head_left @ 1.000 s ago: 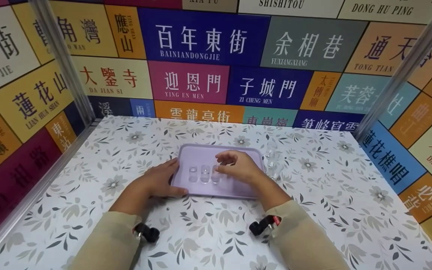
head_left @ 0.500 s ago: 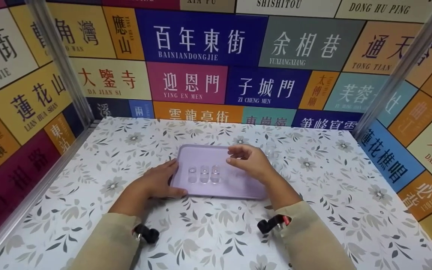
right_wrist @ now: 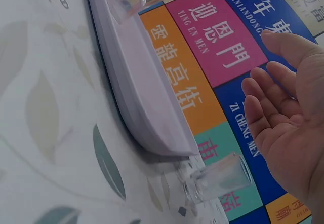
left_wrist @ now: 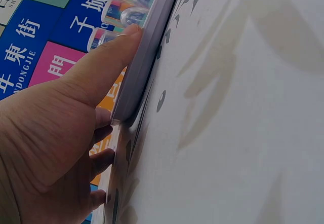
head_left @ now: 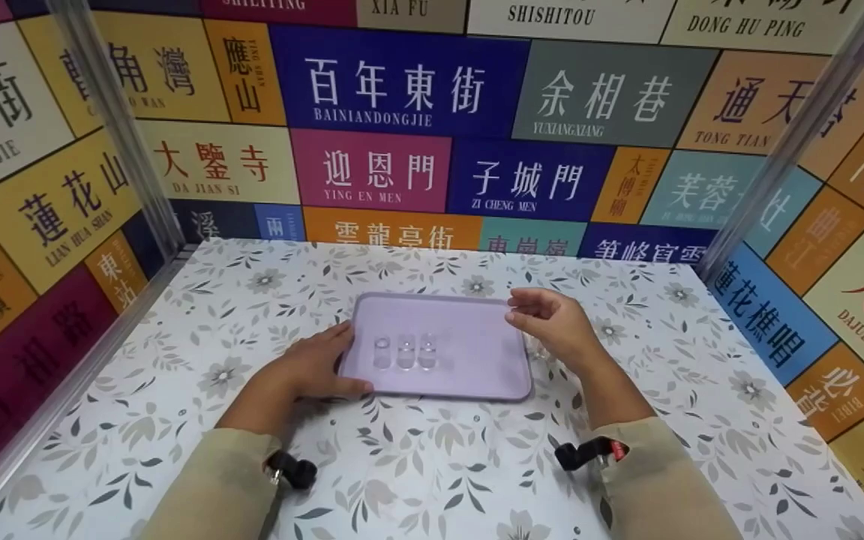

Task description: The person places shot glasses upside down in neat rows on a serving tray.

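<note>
Three small clear glasses stand in a row on a lilac tray (head_left: 481,367), toward its left half: the left glass (head_left: 382,354), the middle glass (head_left: 406,352) and the right glass (head_left: 427,352). My left hand (head_left: 319,364) rests at the tray's near left corner; in the left wrist view its straight thumb (left_wrist: 114,49) lies along the rim. Over the tray's right edge hovers my right hand (head_left: 556,326), fingers loosely bent and nothing in them. Beside the tray's right end, a clear glass (right_wrist: 223,178) stands below this hand, mostly hidden by it in the head view.
A white tablecloth (head_left: 432,457) with grey leaf and flower print covers the table. Behind rises a wall of coloured panels (head_left: 402,82) with lettering. Clear upright posts (head_left: 121,127) mark the table's back corners. Each wrist wears a small black camera (head_left: 293,469).
My right hand has left the right-hand glass on the tray and moved rightward to the tray's right edge. My left hand has stayed at the tray's corner.
</note>
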Tool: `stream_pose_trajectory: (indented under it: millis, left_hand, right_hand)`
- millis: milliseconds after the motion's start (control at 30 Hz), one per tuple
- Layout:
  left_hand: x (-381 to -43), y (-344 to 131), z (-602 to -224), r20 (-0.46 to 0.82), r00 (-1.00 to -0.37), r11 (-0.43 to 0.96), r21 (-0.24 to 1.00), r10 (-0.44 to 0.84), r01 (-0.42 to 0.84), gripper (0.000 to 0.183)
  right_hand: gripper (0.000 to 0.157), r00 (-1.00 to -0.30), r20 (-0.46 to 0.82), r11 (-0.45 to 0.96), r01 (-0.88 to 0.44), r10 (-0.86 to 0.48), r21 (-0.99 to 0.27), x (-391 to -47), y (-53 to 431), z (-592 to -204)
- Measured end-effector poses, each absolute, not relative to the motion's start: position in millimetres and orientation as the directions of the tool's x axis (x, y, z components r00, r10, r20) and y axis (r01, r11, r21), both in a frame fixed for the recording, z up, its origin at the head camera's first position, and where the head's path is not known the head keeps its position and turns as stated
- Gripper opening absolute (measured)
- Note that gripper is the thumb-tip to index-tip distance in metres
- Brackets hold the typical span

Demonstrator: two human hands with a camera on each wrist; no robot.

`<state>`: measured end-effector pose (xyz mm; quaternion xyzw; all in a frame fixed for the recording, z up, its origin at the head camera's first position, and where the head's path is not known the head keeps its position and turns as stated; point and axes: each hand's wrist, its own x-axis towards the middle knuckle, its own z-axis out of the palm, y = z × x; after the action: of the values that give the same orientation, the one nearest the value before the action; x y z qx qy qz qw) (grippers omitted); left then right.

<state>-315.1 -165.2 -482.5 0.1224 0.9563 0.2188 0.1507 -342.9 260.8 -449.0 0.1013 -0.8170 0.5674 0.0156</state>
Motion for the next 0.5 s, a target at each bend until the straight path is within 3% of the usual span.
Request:
stream_pose_trajectory:
  millis: [500]
  left_hand:
    - [-314, -165, -482, -0.244, -0.926, 0.875, 0.46, 0.289, 0.152, 0.131]
  right_hand:
    - [0.06, -0.995, 0.089, 0.42, -0.101, -0.048, -0.902, -338, 323, -453]
